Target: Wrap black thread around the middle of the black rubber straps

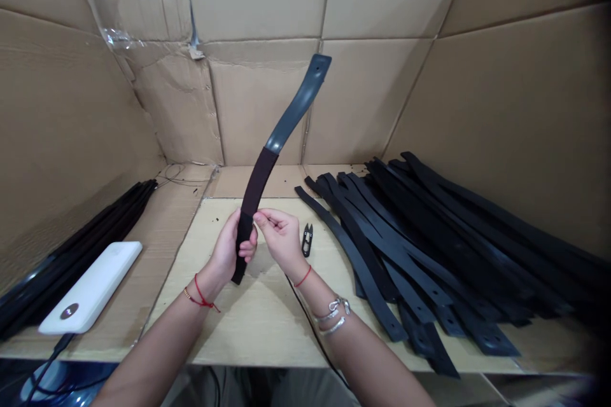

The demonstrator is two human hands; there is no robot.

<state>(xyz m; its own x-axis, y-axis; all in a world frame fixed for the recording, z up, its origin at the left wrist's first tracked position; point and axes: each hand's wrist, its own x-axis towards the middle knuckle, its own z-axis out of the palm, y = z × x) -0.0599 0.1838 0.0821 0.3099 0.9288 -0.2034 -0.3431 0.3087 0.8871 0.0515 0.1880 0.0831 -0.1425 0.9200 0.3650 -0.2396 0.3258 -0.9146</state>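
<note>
A long, curved black strap (260, 178) stands tilted in front of me. Its upper part is bare, glossy plastic with a small hole near the tip, while a dark fabric sleeve covers the lower part. My left hand (228, 247) is wrapped round the strap's lower end. At the strap's right edge, my right hand (279, 234) has thumb and forefinger pinched together; whatever lies between those fingertips is too small to make out. Small black thread snips (307, 240) lie on the table just right of my right hand.
Many dark straps (396, 235) are heaped on the right. A bundle of black strips (86, 241) lies at the left, beside a white power bank (93, 286) with a cable. Cardboard walls (267, 95) enclose the back and sides of the pale tabletop (224, 337).
</note>
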